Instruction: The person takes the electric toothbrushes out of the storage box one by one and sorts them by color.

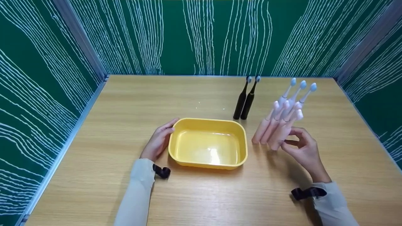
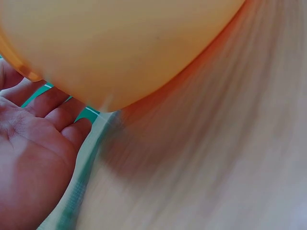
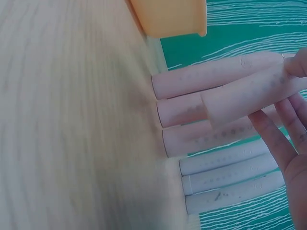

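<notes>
My left hand [image 1: 158,141] holds the left side of a yellow plastic tub [image 1: 207,165], thumb at the rim and fingers along the outer wall. The tub looks bare inside. To its right, my right hand [image 1: 303,150] pinches a pink electric toothbrush [image 3: 244,98] between thumb and fingers. In the right wrist view this toothbrush is tilted, its base raised off the table and overlapping the standing ones. Three more pink toothbrushes [image 3: 192,81] stand upright in a row beside it. Three white electric toothbrushes [image 3: 225,165] with pale blue heads stand behind them.
Two black electric toothbrushes [image 1: 241,102] stand behind the tub's right end. All of it is on a wooden table [image 1: 201,194], with green white-streaked panels [image 1: 176,37] around its back and sides. A few tiny white specks lie behind the tub.
</notes>
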{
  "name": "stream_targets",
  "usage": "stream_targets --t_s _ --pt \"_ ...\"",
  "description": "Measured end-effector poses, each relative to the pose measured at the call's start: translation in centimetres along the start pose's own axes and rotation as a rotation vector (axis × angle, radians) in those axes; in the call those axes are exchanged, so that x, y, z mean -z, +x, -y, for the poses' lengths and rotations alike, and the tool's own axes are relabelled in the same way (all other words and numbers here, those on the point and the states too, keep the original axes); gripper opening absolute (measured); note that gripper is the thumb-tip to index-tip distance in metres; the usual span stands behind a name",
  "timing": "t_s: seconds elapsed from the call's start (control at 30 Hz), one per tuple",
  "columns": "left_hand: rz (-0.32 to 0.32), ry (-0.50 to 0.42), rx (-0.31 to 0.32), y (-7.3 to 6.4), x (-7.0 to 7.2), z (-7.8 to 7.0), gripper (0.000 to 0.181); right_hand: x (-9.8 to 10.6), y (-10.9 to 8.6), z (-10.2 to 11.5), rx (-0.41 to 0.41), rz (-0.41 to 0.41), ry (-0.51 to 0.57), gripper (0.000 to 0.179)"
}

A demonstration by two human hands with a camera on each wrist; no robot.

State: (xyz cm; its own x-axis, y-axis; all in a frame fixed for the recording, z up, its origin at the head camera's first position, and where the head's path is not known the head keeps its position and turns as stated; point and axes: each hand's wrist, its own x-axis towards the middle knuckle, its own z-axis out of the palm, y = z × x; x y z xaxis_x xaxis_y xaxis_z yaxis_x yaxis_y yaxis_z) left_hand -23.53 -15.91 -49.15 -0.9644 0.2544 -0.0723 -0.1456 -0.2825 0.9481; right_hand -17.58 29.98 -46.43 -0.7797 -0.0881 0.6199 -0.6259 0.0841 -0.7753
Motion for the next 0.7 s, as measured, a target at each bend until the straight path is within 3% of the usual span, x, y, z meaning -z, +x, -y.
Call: stream_targets --t_s 0.2,0.47,0.7 --pt "0.021 0.009 -0.014 0.0 0.0 0.1 0.052 0.4 -0.4 -0.5 -0.019 -0.035 -0.025 0.045" --pt "0.008 0.003 -0.004 0.1 0.0 0.0 0.051 0.9 -0.8 -0.5 -0.144 -0.089 -0.209 0.045" --pt "-0.001 0.021 0.009 0.1 0.0 0.0 0.050 1.3 -0.7 -0.4 -0.189 -0.123 -0.228 0.045"
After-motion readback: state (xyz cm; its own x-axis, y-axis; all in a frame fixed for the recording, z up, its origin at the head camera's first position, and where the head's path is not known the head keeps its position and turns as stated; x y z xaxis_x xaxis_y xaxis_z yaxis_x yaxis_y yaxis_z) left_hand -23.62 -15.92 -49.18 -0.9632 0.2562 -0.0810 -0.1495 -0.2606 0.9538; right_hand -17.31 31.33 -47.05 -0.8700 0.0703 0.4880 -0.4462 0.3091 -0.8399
